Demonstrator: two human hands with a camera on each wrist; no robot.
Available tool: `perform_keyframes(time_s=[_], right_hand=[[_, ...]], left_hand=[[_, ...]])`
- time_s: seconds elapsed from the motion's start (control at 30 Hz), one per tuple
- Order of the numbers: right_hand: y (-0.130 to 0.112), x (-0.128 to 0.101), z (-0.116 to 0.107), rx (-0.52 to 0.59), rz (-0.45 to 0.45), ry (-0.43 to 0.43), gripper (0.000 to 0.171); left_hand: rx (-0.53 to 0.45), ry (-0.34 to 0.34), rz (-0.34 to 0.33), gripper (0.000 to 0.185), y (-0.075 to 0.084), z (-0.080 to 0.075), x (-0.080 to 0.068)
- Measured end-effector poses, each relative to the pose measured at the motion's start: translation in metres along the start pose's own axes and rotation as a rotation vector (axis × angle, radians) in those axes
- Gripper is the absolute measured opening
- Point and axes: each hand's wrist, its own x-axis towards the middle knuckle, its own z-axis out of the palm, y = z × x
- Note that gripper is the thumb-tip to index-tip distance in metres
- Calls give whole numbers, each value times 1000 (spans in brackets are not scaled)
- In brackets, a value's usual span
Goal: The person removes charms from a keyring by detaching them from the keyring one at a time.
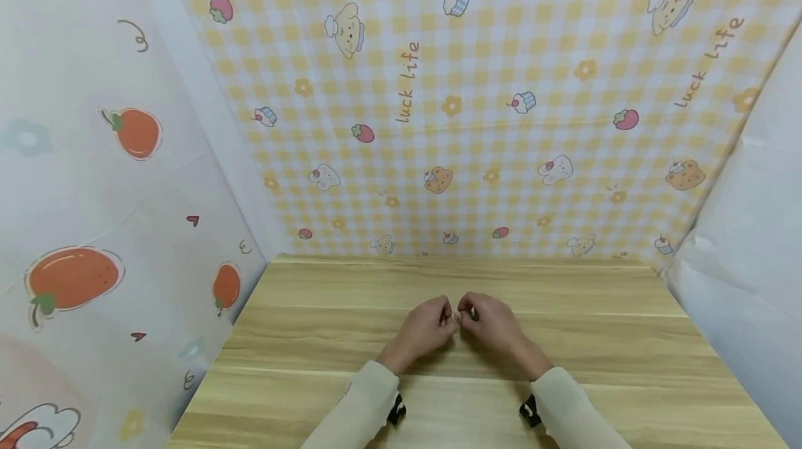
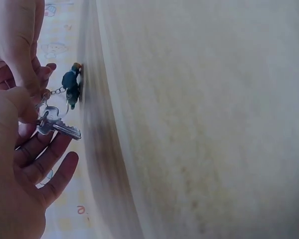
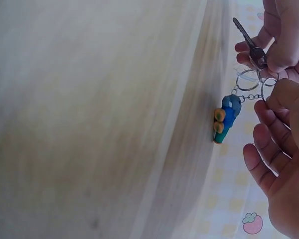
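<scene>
- Both hands meet above the middle of the wooden table [image 1: 564, 337], fingertips nearly touching, with a small key set between them.
- The left hand [image 1: 421, 333] pinches the head of a silver key [image 2: 57, 127] between thumb and forefinger; its other fingers are loosely spread below it.
- The right hand [image 1: 495, 327] pinches one of the split rings [image 3: 248, 79] with thumb and forefinger, its remaining fingers relaxed and open.
- A short chain [image 3: 249, 96] runs from the rings to a little blue figure charm [image 3: 225, 118], which dangles just over the table top, seemingly brushing it.
- My read: this is the stage of working the key along the ring, threading it on or off; which way, I cannot tell.
- The next move calls for a firm hold on the ring while the key's head is turned around the coil, keeping the gap pried open and the charm hanging clear of the fingers.
</scene>
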Motion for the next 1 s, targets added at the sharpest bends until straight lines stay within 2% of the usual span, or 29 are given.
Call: perform_keyframes(time_s=[0.27, 0.4, 0.57, 0.67, 0.8, 1.0], right_hand=[[-3, 0, -3, 58, 31, 9, 8], [-3, 0, -3, 90, 2, 14, 4], [-1, -1, -2, 109, -99, 54, 3], [-1, -1, -2, 110, -136, 73, 10], [-2, -2, -3, 137, -145, 58, 13], [0, -1, -3, 178, -113, 57, 13]], left_hand=[[-130, 16, -41, 7, -3, 1, -2], [-183, 18, -48, 4, -2, -2, -2], [-177, 32, -27, 6, 0, -4, -2], [-181, 47, -17, 7, 0, -5, -3], [-203, 51, -30, 7, -3, -3, -4], [-212, 44, -37, 9, -4, -3, -5]])
